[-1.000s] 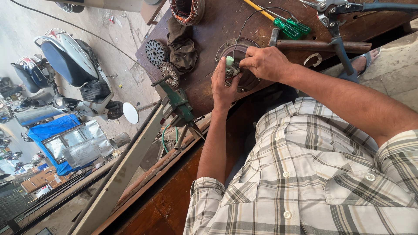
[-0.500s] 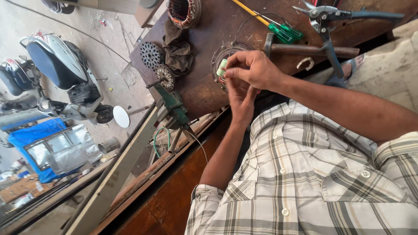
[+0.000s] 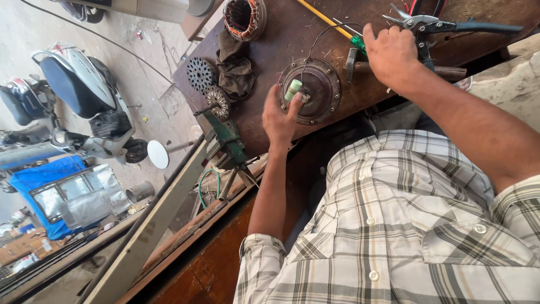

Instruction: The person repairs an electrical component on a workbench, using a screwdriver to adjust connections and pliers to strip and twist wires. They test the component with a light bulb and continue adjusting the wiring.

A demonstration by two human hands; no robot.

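My left hand [image 3: 278, 118] pinches a small pale green cylinder [image 3: 293, 89] at the edge of a round rusty metal motor cover [image 3: 320, 84] lying on the brown workbench [image 3: 281, 39]. A thin dark wire arcs up from the cover's centre. My right hand [image 3: 391, 53] is stretched farther across the bench, fingers apart and bent over a green-handled screwdriver [image 3: 358, 43] and a hammer head [image 3: 351, 57]. The fingertips are hidden behind the hand. Metal snips [image 3: 444, 25] lie just beyond that hand.
A copper-wound stator [image 3: 244, 17], a dark rag [image 3: 233, 67], two toothed discs [image 3: 201, 73] and a yellow rod [image 3: 320, 16] lie on the bench. A green vise [image 3: 225, 135] is clamped at its near edge. Parked scooters [image 3: 73, 90] and a blue box [image 3: 62, 197] stand below on the left.
My right hand has left the motor cover and moved right to the tools by the snips. My left hand stays at the cover with the green cylinder.
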